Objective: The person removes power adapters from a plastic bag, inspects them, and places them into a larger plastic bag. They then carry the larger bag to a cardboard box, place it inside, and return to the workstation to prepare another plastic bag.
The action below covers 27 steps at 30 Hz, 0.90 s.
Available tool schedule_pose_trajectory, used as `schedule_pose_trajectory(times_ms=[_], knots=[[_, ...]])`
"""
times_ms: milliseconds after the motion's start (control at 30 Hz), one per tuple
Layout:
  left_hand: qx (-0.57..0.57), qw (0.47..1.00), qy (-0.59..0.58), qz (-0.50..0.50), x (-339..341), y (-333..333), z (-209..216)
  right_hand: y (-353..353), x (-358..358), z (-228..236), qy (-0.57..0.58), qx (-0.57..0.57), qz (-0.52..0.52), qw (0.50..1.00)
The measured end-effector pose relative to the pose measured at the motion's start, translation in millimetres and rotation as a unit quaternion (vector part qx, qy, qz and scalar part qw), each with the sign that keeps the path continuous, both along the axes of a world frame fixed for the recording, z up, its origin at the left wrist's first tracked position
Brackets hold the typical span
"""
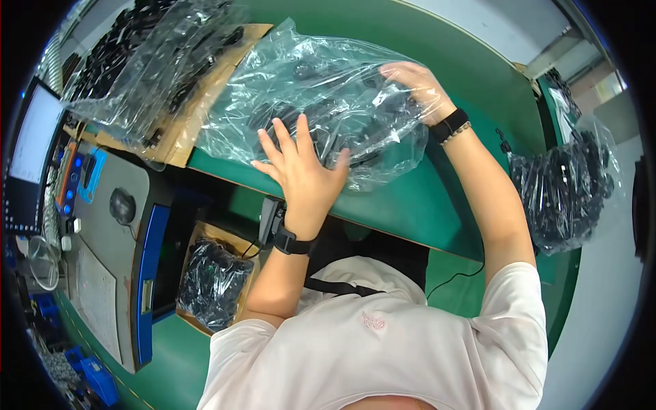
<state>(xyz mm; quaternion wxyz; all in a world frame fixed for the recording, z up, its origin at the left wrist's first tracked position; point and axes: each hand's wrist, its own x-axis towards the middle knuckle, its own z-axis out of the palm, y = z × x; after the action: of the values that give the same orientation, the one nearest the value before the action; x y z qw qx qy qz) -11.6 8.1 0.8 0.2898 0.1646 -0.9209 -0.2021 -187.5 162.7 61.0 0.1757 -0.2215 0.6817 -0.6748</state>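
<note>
A large clear plastic bag (273, 75) lies on the green worktable in front of me, with dark items, perhaps cables, showing through it. My left hand (301, 164) rests on the bag's near side, fingers spread wide and holding nothing. Over the bag's right end lies my right hand (420, 89), its fingers stretched out across the film and its thumb partly hidden. Each wrist wears a black band, and a small dark grey device (271, 217) sits beside the left one.
An open cardboard box (188, 140) with black items under clear film stands at the far left. A smaller box (254, 273) with a dark bagged bundle is low beside my left arm. Another bagged bundle (564, 195) lies right. A mouse (122, 205) and monitor (34, 143) are left.
</note>
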Motion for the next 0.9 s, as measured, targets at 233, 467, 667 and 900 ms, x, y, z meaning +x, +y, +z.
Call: schedule_pose_trajectory(times_ms=[233, 467, 667, 900], knots=[[-0.007, 0.999, -0.034, 0.003, -8, 4, 0, 38, 9, -38, -0.112, 0.013, -0.025, 0.993], [0.029, 0.999, -0.041, -0.009, -12, 9, 0, 68, 43, -20, -0.301, -0.127, -0.098, 0.940], [-0.031, 0.992, 0.110, -0.052, -1, 7, 1, 118, 92, -1, -0.318, -0.114, -0.063, 0.939], [0.354, 0.834, 0.148, -0.396, 14, 90, 48, 119, 122, 9, -0.189, -0.126, -0.052, 0.973]])
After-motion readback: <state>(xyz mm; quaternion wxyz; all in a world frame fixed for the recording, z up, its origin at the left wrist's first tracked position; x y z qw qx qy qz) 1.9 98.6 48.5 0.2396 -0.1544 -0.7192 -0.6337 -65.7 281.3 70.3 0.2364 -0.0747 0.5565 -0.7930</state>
